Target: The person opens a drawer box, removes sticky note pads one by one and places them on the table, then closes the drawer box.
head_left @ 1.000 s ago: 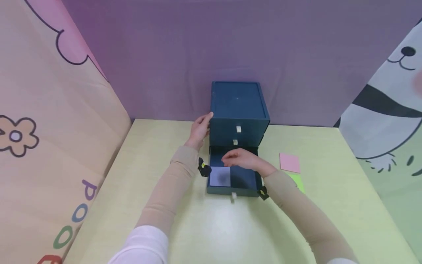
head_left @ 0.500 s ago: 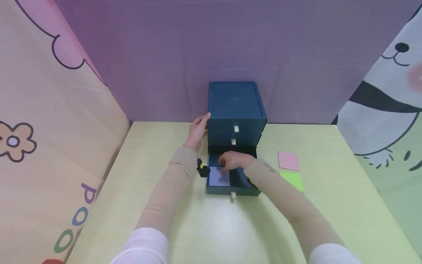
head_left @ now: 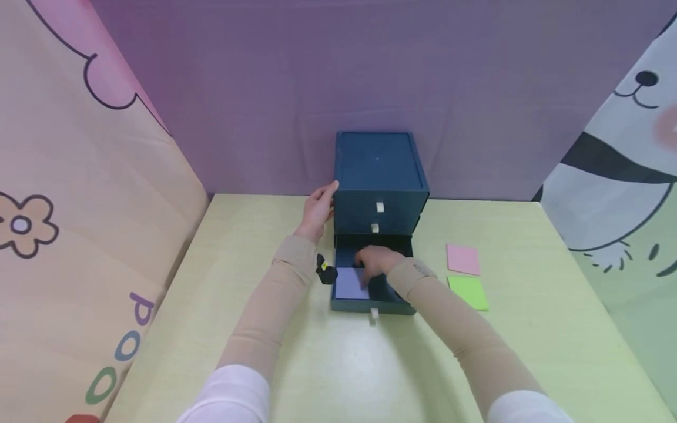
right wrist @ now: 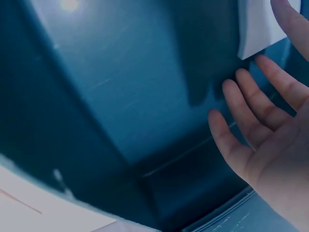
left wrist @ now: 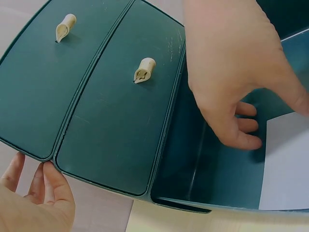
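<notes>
A dark blue desktop drawer cabinet (head_left: 376,161) stands at the back of the table, its lowest drawer (head_left: 351,306) pulled out. My left hand (head_left: 317,211) rests against the cabinet's left side, fingertips on its front edge in the left wrist view. In the drawer's left half lies a pale purple sticky note pad (head_left: 346,285). Over that drawer is my right hand (head_left: 379,259), reaching down at the pad's right side. Its fingers (right wrist: 241,108) are loosely bent beside the pad's corner in the right wrist view, with the thumb over the pad; a firm grip is not visible.
To the right of the cabinet, a pink sticky note pad (head_left: 462,259) and a bright green one (head_left: 468,292) lie on the pale table (head_left: 254,235). Two upper drawers, with small light knobs (left wrist: 145,70), are closed. Printed cloths hang around the table.
My right hand has moved down into the open drawer, its fingertips now at the purple pad's right edge. The left hand stays against the cabinet.
</notes>
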Motion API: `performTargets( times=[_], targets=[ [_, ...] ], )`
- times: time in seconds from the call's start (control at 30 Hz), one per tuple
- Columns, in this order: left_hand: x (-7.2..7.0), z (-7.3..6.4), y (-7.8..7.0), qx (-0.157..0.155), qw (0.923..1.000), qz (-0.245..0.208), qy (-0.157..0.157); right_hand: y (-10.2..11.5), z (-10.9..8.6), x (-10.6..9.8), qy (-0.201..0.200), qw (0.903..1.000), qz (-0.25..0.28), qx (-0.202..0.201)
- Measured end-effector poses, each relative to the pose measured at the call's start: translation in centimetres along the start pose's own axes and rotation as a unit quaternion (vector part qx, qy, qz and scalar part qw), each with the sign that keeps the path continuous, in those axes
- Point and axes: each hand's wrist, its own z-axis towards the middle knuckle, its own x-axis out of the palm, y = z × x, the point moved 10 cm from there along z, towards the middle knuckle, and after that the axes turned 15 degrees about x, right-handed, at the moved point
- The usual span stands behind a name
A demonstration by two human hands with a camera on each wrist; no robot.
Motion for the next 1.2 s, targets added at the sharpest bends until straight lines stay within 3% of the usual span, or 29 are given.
performTargets(
  times=[0.23, 0.77, 1.03, 1.2],
  targets=[
    [0.0, 0.1, 0.1, 0.001, 1.0000, -0.007, 0.000, -0.5, 0.7, 0.3, -0.022, 0.9989, -0.039, 0.009],
    [-0.1, -0.2, -0.1, -0.001, 1.0000, -0.006, 0.000, -0.2, 1.3, 0.8, -0.021, 0.9991, -0.036, 0.011],
    [0.0, -0.2, 0.0, -0.003, 0.9999, -0.017, -0.003, -0.2, 1.1, 0.5, -0.010, 0.9994, 0.032, -0.007],
    [0.1, -0.3, -0.2, 0.001, 1.0000, -0.007, 0.003, -0.9, 1.5, 0.4, 0.007, 0.9963, 0.085, 0.006]
  ],
)
